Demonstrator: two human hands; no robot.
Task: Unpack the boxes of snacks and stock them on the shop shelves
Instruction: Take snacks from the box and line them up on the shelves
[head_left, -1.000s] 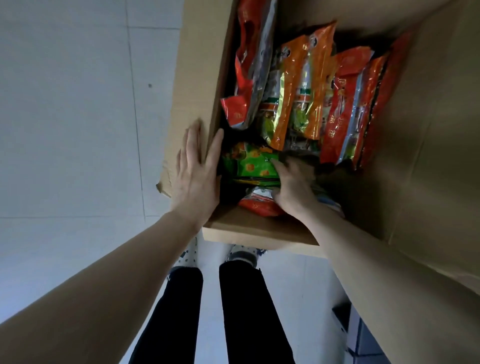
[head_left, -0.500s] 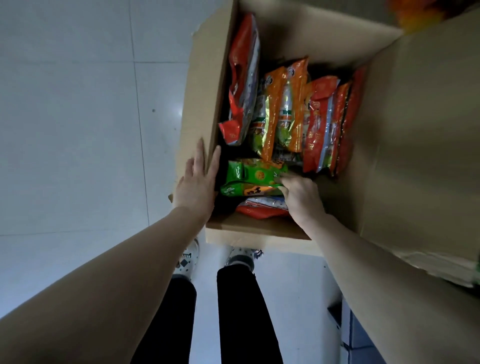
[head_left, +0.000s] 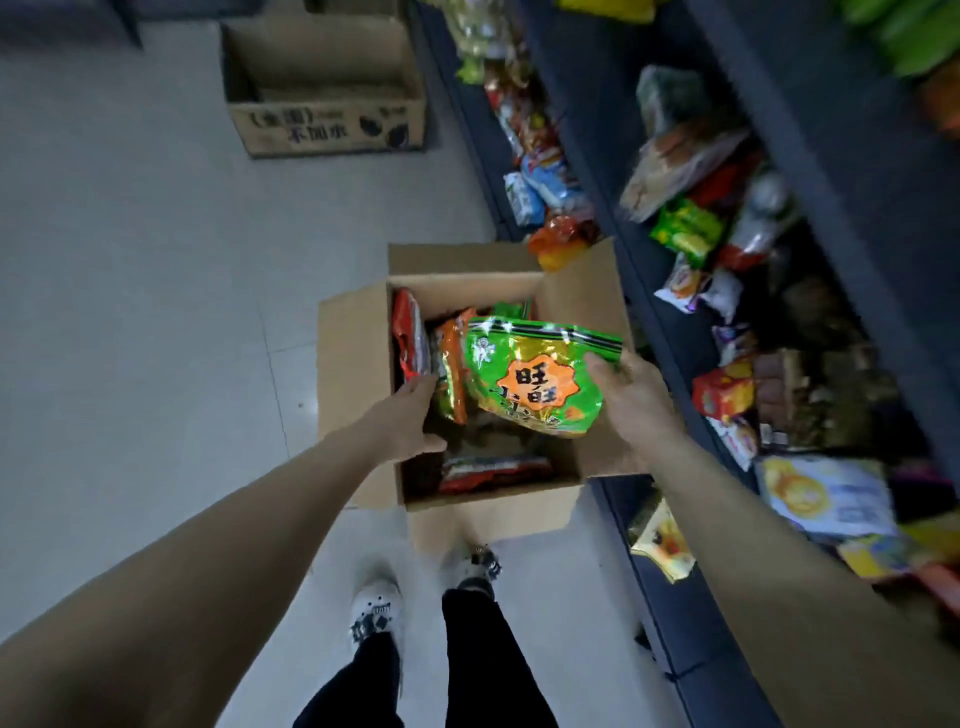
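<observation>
Both bare arms outstretched, left hand (head_left: 410, 418) flat, right hand (head_left: 631, 397) curled on a green snack bag (head_left: 524, 374)

Open snack box (head_left: 353, 353) and second carton (head_left: 327, 124) on tiled floor (head_left: 130, 260)

The green snack bag (head_left: 535, 379) carries the bold black characters 旺旺 on an orange, star-edged badge; the smaller writing beneath is too creased to read. The far cardboard box (head_left: 327, 124) on the floor has 不加水 printed dark on its side, under a bracketed line too blurred to make out. Print on the shelf packets (head_left: 685, 236) is unreadable.
</observation>
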